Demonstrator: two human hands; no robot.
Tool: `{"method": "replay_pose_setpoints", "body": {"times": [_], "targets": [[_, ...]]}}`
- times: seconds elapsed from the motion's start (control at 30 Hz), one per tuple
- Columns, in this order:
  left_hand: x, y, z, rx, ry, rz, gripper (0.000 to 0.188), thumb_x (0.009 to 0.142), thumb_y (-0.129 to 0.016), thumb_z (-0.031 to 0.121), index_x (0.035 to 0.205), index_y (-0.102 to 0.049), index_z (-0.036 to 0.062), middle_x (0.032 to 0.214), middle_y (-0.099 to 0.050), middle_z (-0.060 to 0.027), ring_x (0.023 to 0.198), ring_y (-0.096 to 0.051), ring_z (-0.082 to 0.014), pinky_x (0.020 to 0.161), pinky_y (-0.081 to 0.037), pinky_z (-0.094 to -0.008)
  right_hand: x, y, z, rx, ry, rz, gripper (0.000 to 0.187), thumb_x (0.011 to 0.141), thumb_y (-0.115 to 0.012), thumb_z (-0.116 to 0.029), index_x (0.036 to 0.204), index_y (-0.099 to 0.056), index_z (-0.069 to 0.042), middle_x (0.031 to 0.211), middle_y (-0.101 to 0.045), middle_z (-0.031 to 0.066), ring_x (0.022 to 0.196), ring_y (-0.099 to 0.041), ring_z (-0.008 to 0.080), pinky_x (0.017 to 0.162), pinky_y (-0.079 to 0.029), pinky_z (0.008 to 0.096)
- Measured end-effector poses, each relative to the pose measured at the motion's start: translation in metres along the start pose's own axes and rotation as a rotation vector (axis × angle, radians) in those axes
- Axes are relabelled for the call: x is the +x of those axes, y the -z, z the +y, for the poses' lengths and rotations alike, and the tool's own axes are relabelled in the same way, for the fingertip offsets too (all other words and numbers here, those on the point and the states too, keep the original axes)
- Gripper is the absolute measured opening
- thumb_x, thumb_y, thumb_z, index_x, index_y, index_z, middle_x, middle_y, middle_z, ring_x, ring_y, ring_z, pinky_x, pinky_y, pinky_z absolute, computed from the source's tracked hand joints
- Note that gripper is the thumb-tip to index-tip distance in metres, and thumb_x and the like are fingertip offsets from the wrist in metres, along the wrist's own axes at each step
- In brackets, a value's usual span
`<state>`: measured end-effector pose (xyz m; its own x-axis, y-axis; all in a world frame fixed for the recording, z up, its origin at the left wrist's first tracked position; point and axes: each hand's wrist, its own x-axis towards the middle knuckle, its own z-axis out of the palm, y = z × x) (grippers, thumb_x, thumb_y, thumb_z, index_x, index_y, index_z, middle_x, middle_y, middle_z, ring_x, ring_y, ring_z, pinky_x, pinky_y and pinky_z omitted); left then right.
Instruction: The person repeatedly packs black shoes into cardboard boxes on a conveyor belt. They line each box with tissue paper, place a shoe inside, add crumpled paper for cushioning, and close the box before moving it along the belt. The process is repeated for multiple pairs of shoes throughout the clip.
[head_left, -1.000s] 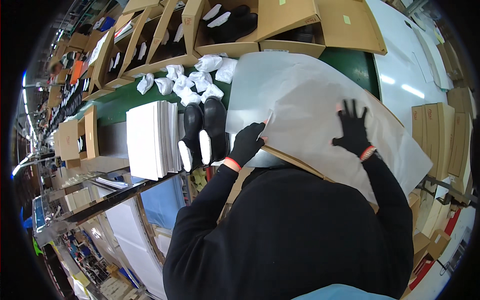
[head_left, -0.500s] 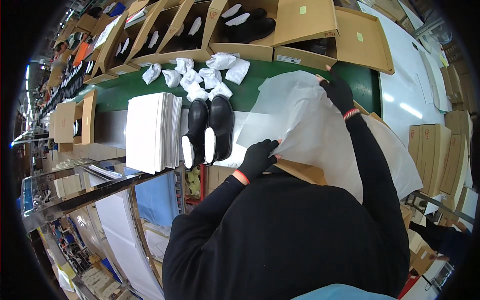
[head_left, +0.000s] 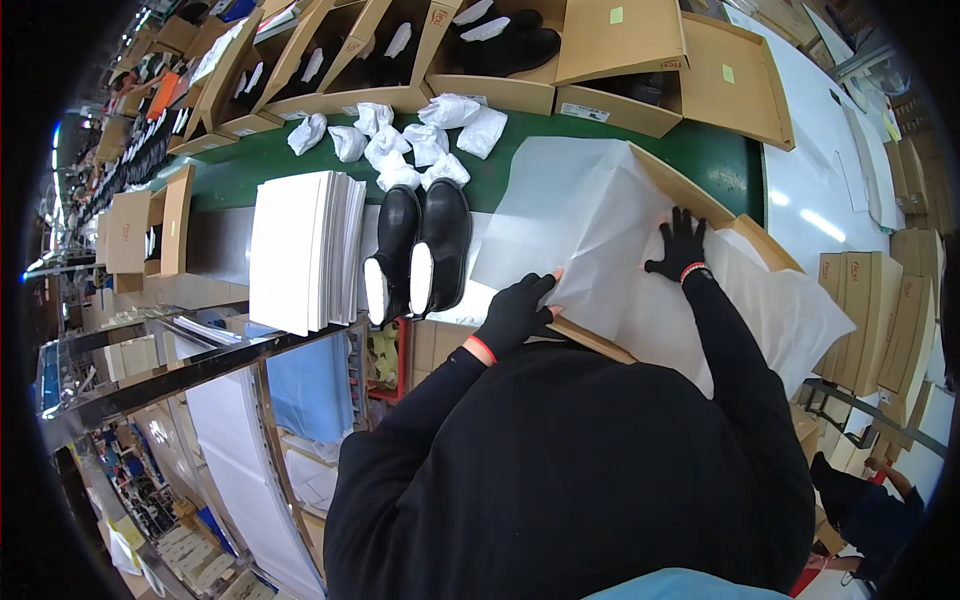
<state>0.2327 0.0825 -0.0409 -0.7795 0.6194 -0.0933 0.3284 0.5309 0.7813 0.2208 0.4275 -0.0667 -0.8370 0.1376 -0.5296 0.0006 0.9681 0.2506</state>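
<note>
Mostly, thin paper [head_left: 570, 215] hides the cardboard box [head_left: 682, 186].

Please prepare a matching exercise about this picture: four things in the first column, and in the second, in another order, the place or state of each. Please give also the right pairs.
Column one:
1. left hand
2. right hand
3. black boots
4. white wads

Column two:
A. side by side, just right of the white stack
B. at the near edge of the thin whitish sheet
C. crumpled, clustered on the green surface
D. spread out upon the thin whitish sheet

Right pairs: 1-B, 2-D, 3-A, 4-C
</note>
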Motion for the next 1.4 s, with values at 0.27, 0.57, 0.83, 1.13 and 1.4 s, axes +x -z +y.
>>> {"method": "replay_pose_setpoints", "body": {"times": [0.27, 0.57, 0.83, 1.13, 1.4], "targets": [[0.002, 0.002, 0.004, 0.015, -0.001, -0.086, 0.063, 0.083, -0.069, 0.029, 0.140, -0.045, 0.0162, 0.091, -0.056, -0.0102, 0.076, -0.060, -0.0280, 0.067, -0.047, -0.0388, 0.023, -0.078, -0.001, 0.330, 0.170, 0.469, 0.086, 0.058, -0.084, -0.038, 0.127, -0.046, -0.003, 0.126, -0.050, 0.0191, 0.118, -0.049, 0.0366, 0.096, -0.041, 0.0457], [-0.026, 0.030, 0.010, -0.189, 0.032, 0.048, 0.066, 0.083, -0.072, 0.019, 0.142, -0.043, 0.0115, 0.106, -0.062, -0.0069, 0.078, -0.062, -0.0176, 0.069, -0.048, -0.0342, 0.001, -0.027, -0.012, 0.239, -0.100, 0.439, 0.097, 0.056, -0.080, -0.057, 0.133, -0.046, -0.007, 0.129, -0.053, 0.0133, 0.118, -0.050, 0.0329, 0.096, -0.033, 0.0618], [-0.134, 0.165, -0.042, 0.121, 0.517, 0.745, 0.052, 0.083, -0.074, 0.017, 0.127, -0.053, -0.0007, 0.101, -0.062, -0.0128, 0.094, -0.060, -0.0213, 0.080, -0.049, -0.0331, -0.073, -0.003, 0.114, 0.317, -0.061, 0.953, 0.059, 0.065, -0.071, -0.002, 0.122, -0.059, -0.011, 0.104, -0.065, 0.0078, 0.096, -0.059, 0.0266, 0.088, -0.044, 0.0397], [-0.137, 0.115, -0.107, 0.165, 0.331, 0.609, 0.069, 0.082, -0.072, 0.028, 0.137, -0.042, -0.0013, 0.120, -0.059, -0.0246, 0.110, -0.060, -0.0335, 0.091, -0.046, -0.0398, -0.096, 0.025, -0.006, 0.722, 0.277, 0.713, 0.047, 0.066, -0.074, -0.002, 0.111, -0.061, -0.008, 0.101, -0.065, 0.0067, 0.099, -0.060, 0.0275, 0.089, -0.045, 0.0374], [-0.124, 0.157, -0.090, 0.275, 0.623, 0.780, 0.048, 0.077, -0.076, 0.024, 0.115, -0.063, -0.0012, 0.092, -0.070, -0.0188, 0.084, -0.069, -0.0304, 0.076, -0.052, -0.0365, -0.109, 0.029, -0.060, 0.909, 0.390, 0.568, 0.042, 0.072, -0.075, -0.008, 0.113, -0.062, -0.009, 0.103, -0.066, 0.0060, 0.098, -0.062, 0.0218, 0.089, -0.046, 0.0354]]}}
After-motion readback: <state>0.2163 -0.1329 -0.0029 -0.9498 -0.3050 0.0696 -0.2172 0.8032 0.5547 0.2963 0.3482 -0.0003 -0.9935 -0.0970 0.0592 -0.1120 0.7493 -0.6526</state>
